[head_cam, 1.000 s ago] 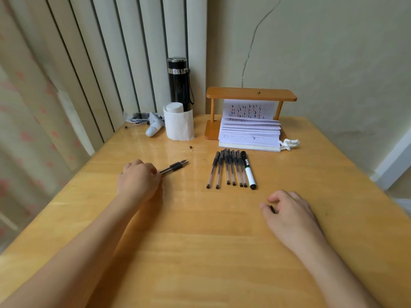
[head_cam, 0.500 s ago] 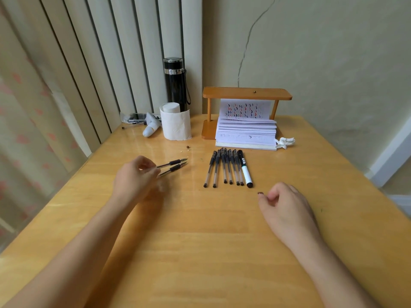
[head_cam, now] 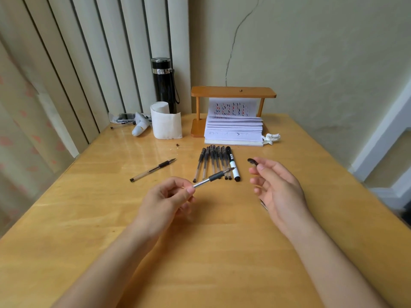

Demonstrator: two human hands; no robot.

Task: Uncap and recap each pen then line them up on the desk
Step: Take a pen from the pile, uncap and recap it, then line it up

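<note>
My left hand (head_cam: 165, 200) pinches an uncapped black-grip pen (head_cam: 214, 176) by its clear barrel, tip pointing up and right. Facing it, my right hand (head_cam: 279, 188) holds a small black pen cap (head_cam: 252, 162) at the fingertips, a short gap from the pen's tip. Another uncapped pen (head_cam: 153, 169) lies alone on the wooden desk (head_cam: 93, 210) to the left. Behind the hands, several capped pens (head_cam: 213, 161) lie side by side in a row, with a black-and-white marker (head_cam: 233, 166) at the row's right end.
At the back stand a wooden stand (head_cam: 233, 94) over a stack of papers (head_cam: 233, 132), a toilet roll (head_cam: 165, 121), a black flask (head_cam: 163, 83), a white tube (head_cam: 140, 127) and a crumpled tissue (head_cam: 271, 138). The desk's right edge drops off beside my right arm.
My left hand lifted one of the two uncapped pens and carried it toward the centre, leaving the other on the desk. My right hand rose and moved forward with the cap.
</note>
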